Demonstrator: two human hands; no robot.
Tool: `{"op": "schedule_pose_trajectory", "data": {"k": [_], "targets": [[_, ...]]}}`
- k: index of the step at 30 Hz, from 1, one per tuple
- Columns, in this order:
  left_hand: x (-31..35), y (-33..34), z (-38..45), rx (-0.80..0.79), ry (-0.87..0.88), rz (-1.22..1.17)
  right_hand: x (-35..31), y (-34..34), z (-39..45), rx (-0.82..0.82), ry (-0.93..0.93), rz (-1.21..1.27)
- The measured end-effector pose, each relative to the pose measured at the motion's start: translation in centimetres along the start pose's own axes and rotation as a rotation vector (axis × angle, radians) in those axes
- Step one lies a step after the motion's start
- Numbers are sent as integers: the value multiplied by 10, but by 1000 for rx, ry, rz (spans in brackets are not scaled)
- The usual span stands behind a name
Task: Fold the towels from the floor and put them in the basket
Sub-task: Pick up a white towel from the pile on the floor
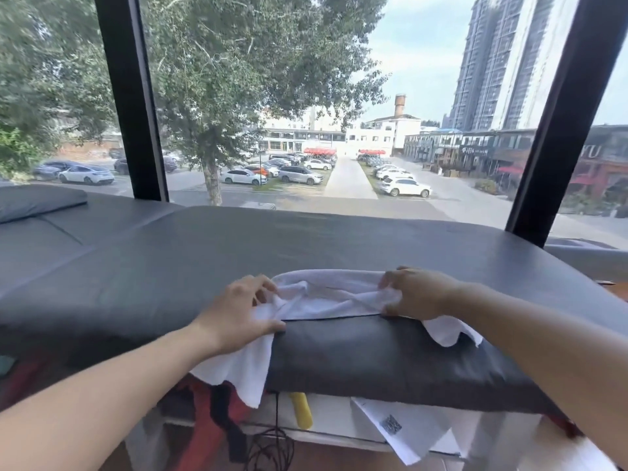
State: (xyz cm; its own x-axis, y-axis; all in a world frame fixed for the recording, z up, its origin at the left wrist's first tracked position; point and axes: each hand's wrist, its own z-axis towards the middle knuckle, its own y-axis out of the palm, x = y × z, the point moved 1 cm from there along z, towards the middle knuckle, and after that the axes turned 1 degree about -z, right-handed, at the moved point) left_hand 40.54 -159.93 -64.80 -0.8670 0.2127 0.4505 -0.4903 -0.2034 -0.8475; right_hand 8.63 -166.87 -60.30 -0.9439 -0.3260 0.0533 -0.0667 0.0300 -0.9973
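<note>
A white towel lies bunched on the near edge of a dark grey padded bench. Two of its ends hang over the front edge, one at the left and one at the right. My left hand pinches the towel's left part, thumb pressed against the bench front. My right hand grips the towel's right part with curled fingers. No basket is in view.
A big window with black frame posts stands right behind the bench. A grey cushion lies at the far left. Under the bench front I see a yellow object, black cables, white paper and red fabric.
</note>
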Motion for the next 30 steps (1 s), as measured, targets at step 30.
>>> {"op": "schedule_pose_trajectory", "data": {"k": [30], "targets": [[-81, -112, 111, 213, -313, 86, 66, -65, 53, 52, 219, 244]]}}
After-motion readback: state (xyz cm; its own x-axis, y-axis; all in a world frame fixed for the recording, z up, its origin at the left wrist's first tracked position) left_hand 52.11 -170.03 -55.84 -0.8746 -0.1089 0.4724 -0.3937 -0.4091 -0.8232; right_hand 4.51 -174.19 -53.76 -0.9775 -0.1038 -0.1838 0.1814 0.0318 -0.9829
